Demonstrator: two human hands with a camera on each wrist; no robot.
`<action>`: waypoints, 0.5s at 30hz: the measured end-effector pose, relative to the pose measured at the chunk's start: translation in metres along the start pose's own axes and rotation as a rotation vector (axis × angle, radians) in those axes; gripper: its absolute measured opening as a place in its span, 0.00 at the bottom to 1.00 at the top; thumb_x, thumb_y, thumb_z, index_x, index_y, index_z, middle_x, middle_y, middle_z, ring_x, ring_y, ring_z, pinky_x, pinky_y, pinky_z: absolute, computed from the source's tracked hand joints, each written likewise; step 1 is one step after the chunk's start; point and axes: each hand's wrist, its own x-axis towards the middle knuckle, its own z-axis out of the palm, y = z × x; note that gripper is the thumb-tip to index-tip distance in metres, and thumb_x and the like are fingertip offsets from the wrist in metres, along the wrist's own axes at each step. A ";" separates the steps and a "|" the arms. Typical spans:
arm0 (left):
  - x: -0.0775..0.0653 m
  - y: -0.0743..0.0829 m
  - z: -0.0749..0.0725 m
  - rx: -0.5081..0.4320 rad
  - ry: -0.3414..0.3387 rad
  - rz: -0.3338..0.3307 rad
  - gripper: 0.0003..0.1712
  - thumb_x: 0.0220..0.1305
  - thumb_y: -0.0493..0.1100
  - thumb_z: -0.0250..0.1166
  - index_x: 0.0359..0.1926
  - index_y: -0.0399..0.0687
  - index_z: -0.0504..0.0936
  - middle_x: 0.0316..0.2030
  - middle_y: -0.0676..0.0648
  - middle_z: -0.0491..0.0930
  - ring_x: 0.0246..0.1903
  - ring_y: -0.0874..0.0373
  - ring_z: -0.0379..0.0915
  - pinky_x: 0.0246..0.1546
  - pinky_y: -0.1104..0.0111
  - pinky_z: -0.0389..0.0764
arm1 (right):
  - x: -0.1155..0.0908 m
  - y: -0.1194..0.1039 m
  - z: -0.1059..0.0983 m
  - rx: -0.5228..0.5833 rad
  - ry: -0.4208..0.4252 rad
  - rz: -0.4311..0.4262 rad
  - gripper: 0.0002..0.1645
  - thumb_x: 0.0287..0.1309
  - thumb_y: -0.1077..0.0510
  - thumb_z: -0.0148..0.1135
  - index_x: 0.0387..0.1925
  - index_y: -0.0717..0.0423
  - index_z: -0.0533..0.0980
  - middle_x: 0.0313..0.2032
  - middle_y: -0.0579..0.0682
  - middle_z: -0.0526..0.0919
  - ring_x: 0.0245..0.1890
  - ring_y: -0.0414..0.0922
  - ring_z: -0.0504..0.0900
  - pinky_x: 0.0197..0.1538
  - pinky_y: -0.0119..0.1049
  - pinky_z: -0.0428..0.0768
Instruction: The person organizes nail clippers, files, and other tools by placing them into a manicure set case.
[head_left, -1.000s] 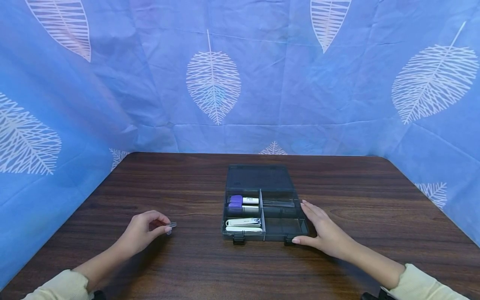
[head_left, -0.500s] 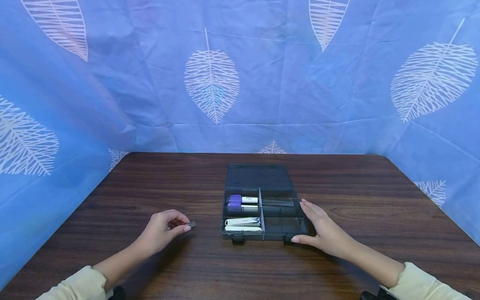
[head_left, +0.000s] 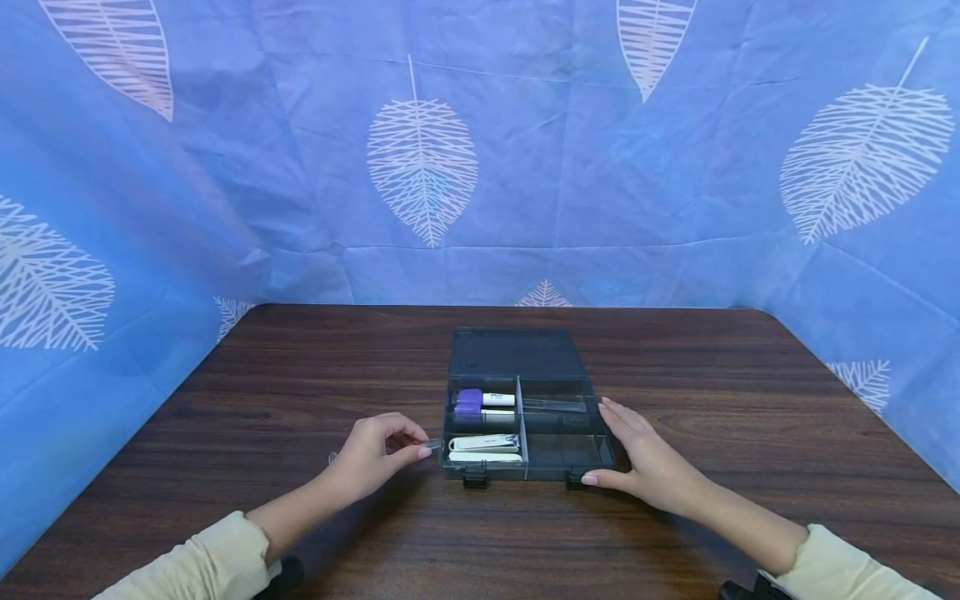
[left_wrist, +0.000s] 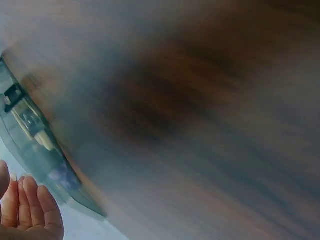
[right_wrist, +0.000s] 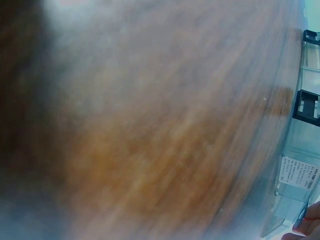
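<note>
My left hand (head_left: 378, 454) pinches a small clear plastic piece (head_left: 432, 445) between thumb and fingertips, right at the left wall of a dark see-through compartment box (head_left: 570, 450). The box stands open on the table. My right hand (head_left: 652, 458) rests against its right side, fingers fairly straight along the wall and thumb at the front right latch (head_left: 575, 478). Two purple-capped white tubes (head_left: 498, 400) lie in the back left compartment. In front of them are nail clippers (head_left: 483, 443) and a slim white piece (head_left: 486, 457).
A thin clear strip (head_left: 553, 406) lies in the back right compartment. The lid (head_left: 513, 352) lies folded back behind the box. Just left of my left hand, a tiny shiny thing (head_left: 332, 457) shows on the brown wooden table (head_left: 300, 358). A blue leaf-patterned cloth (head_left: 570, 167) hangs around the table.
My left hand has moved right across the table with the clear piece, up to the box's left wall. My right hand and the box have stayed put.
</note>
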 end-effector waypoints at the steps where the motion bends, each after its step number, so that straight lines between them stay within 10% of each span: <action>1: 0.002 0.002 0.002 -0.007 -0.002 0.007 0.03 0.55 0.37 0.66 0.32 0.42 0.83 0.29 0.51 0.80 0.28 0.68 0.73 0.31 0.77 0.78 | 0.000 0.000 0.000 0.002 0.000 0.001 0.59 0.46 0.33 0.63 0.67 0.68 0.55 0.67 0.67 0.55 0.65 0.67 0.56 0.57 0.64 0.66; 15: 0.024 0.024 0.027 -0.054 -0.014 0.105 0.05 0.55 0.37 0.67 0.32 0.39 0.84 0.28 0.49 0.80 0.27 0.66 0.73 0.31 0.78 0.78 | -0.001 0.001 0.001 -0.010 0.010 -0.008 0.59 0.46 0.33 0.63 0.66 0.69 0.55 0.67 0.67 0.56 0.65 0.67 0.57 0.57 0.62 0.67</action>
